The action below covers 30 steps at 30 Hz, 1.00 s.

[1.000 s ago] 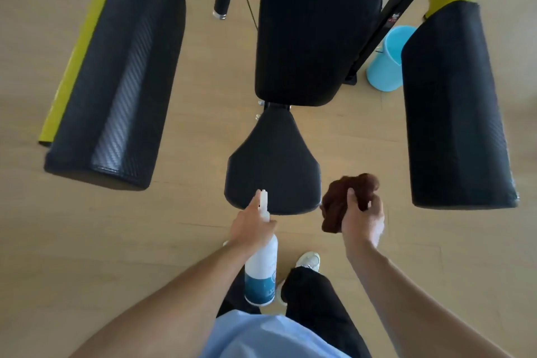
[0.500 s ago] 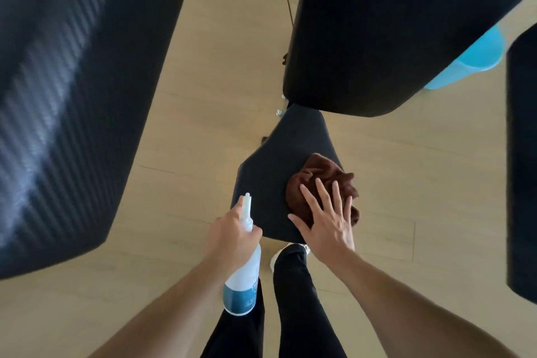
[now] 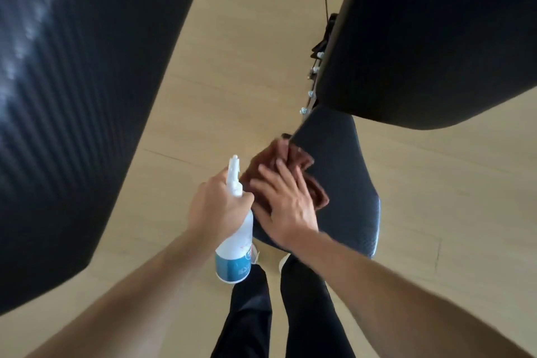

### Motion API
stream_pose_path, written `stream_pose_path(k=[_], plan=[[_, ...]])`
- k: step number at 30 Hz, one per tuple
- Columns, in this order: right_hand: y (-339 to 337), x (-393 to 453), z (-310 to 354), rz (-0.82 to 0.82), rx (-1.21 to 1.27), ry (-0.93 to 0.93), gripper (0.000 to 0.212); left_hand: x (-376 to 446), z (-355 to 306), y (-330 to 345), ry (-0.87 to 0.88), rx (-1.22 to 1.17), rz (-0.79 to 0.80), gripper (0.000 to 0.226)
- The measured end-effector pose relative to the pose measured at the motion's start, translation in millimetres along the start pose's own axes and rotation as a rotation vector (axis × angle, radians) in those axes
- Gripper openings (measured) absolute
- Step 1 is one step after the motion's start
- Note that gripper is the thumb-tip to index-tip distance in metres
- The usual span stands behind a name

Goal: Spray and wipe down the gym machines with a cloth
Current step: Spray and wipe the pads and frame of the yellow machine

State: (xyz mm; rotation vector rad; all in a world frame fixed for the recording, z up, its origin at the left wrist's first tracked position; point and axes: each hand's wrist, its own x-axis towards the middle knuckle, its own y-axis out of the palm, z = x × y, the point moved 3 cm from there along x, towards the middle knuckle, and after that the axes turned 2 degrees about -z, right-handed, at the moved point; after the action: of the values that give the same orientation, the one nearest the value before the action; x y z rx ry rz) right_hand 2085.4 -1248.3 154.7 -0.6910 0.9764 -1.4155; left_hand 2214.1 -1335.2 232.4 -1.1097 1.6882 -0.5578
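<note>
Right now the right hand (image 3: 286, 209) lies flat on the brown cloth (image 3: 293, 174), fingers (image 3: 271, 180) straight and slightly spread, pressing it onto the near left part of the black seat (image 3: 345, 183). Cloth is bunched, part of it hanging over the seat's left edge. Left hand (image 3: 216, 209) grips the spray bottle (image 3: 235, 241) round its neck, fingers curled; the nozzle points up and away, and the bottle hangs just beside the seat, close to the right hand. Whether a finger sits on the trigger, cannot tell.

Step in hand, by my read: wiping the seat. To do it well: keep the palm flat so the whole cloth bears on the vinyl, not just a lump of it. Sweep in overlapping passes from this left edge across to the right side and the front rim, which look not yet covered. Spread the cloth out more, since a wad gives a narrow stripe. Hold the bottle off the seat so it does not bump the wiping hand.

Big black back pad (image 3: 436, 38) hangs above the seat, another long black pad (image 3: 72, 96) at left; both likely need spray and wipe later. Floor (image 3: 238, 67) is pale wood.
</note>
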Motion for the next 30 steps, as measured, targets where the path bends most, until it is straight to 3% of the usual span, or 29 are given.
stream_pose_path(k=[3, 6, 10, 12, 15, 19, 22, 25, 26, 28, 30], plan=[[3, -51, 7, 0.112, -0.061, -0.179, 0.050, -7, 2, -6, 0.007, 0.024, 0.036, 0.013], [-11, -17, -34, 0.096, -0.120, -0.223, 0.053, -10, 6, -8, 0.007, 0.010, 0.078, 0.014], [-35, 92, -88, -0.044, -0.168, 0.299, 0.051, -7, 17, -13, -0.050, -0.035, 0.070, 0.012], [-38, 123, -81, -0.029, -0.202, 0.412, 0.049, -5, 22, -15, -0.071, -0.057, 0.043, 0.012], [-36, 124, -22, 0.116, -0.156, 0.246, 0.039, -5, 28, -20, -0.119, -0.066, -0.022, 0.019], [-2, 69, 57, 0.382, -0.218, -0.211, 0.041, -12, 27, -31, -0.137, -0.096, -0.077, 0.025], [25, 24, 59, 0.333, -0.202, -0.416, 0.032, -18, 23, -35, -0.091, -0.056, -0.070, 0.034], [24, -23, 22, -0.006, 0.024, -0.347, 0.034, -25, 18, -35, -0.014, -0.026, -0.042, 0.008], [19, -44, 7, -0.105, 0.062, -0.275, 0.035, -27, 14, -33, -0.010, -0.021, -0.035, 0.021], [5, -84, -22, -0.237, 0.049, -0.006, 0.041, -31, 2, -30, 0.007, -0.001, 0.003, 0.037], [-8, -110, -44, -0.290, 0.013, 0.375, 0.047, -33, -16, -22, 0.057, 0.005, 0.035, 0.038]])
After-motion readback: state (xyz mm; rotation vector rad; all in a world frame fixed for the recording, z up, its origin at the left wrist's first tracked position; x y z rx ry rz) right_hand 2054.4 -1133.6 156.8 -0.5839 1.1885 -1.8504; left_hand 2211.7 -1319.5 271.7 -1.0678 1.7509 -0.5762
